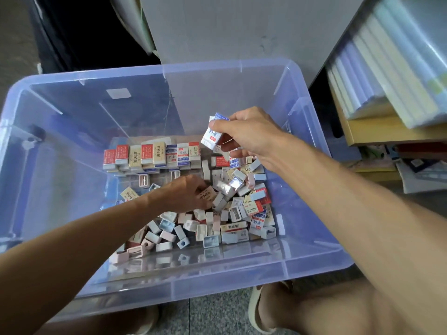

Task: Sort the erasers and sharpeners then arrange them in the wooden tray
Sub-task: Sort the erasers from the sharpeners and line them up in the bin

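Blue-and-white paper wraps the eraser (212,136) that the right hand (244,134) pinches between thumb and fingers, lifted above the heap near the far right of the bin; a second blue-topped eraser (222,116) shows behind the thumb, though how it is held is hidden by the hand. Lower down, the left hand (186,194) reaches into the middle of the pile, its fingers curled round a beige eraser (206,193) with dark printing; the fingertips are buried among the pieces and cannot be made out. Along the far side stands a tidy row of erasers (152,154) on edge, red, cream and blue sleeves side by side, with more layers beneath that are only partly visible. The rest is a loose jumble (232,209) of wrapped erasers and small pastel sharpeners (167,224) in pink, white and pale blue, many overlapping so that single pieces are hard to separate. All of it lies in a translucent blue plastic bin (169,281), whose glossy walls mirror the contents along the near edge. Beyond it, on the right, stacked plastic-wrapped paper packs (387,68) are cut off by the frame. Below, a sandalled foot (263,310) stands on speckled floor (217,313).
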`<state>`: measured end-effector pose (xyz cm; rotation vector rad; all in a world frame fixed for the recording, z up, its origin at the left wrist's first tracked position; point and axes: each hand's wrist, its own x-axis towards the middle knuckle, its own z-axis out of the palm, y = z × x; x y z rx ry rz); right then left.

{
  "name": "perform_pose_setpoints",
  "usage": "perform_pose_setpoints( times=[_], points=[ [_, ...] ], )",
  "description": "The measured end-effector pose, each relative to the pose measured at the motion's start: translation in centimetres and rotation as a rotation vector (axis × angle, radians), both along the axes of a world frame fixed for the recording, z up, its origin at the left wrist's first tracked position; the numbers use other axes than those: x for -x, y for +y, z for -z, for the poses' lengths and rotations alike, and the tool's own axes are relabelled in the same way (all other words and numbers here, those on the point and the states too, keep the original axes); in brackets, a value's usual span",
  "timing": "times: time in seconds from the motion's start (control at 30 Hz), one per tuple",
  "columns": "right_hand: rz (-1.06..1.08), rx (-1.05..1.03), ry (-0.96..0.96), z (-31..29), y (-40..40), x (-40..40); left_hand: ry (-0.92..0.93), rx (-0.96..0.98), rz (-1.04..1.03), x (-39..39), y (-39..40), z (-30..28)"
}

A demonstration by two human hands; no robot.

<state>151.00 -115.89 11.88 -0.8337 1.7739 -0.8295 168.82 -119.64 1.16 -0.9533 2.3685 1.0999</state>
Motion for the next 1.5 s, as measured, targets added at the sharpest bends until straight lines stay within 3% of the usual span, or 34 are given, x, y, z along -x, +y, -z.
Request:
perform_pose_setpoints(
  times=[0.13,0.4,0.7,0.83,1.23,1.5],
  points=[
    [0.005,0.003,-0.004,0.0,0.0,-0.1,0.003,-0.067,-0.115,0.2,0.2,-0.2],
    [-0.003,0.005,-0.009,-0.2,0.1,-0.1,0.034,-0.027,-0.133,-0.7,0.7,-0.9],
    [-0.001,0.013,0.007,-0.4,0.1,-0.2,0.253,0.132,-0.345,0.1,0.1,-2.4],
    [0.007,0.017,0.017,-0.4,0.1,-0.2,0.226,0.066,-0.279,1.8,0.7,-1.3],
    [0.007,0.011,0.032,-0.4,-0.1,-0.3,0.086,0.139,-0.055,2.3,-0.1,-0.4],
    [0.008,0.005,0.051,-0.2,-0.1,-0.3,0.066,0.045,-0.171,2.6,-0.2,-0.3]
  ],
)
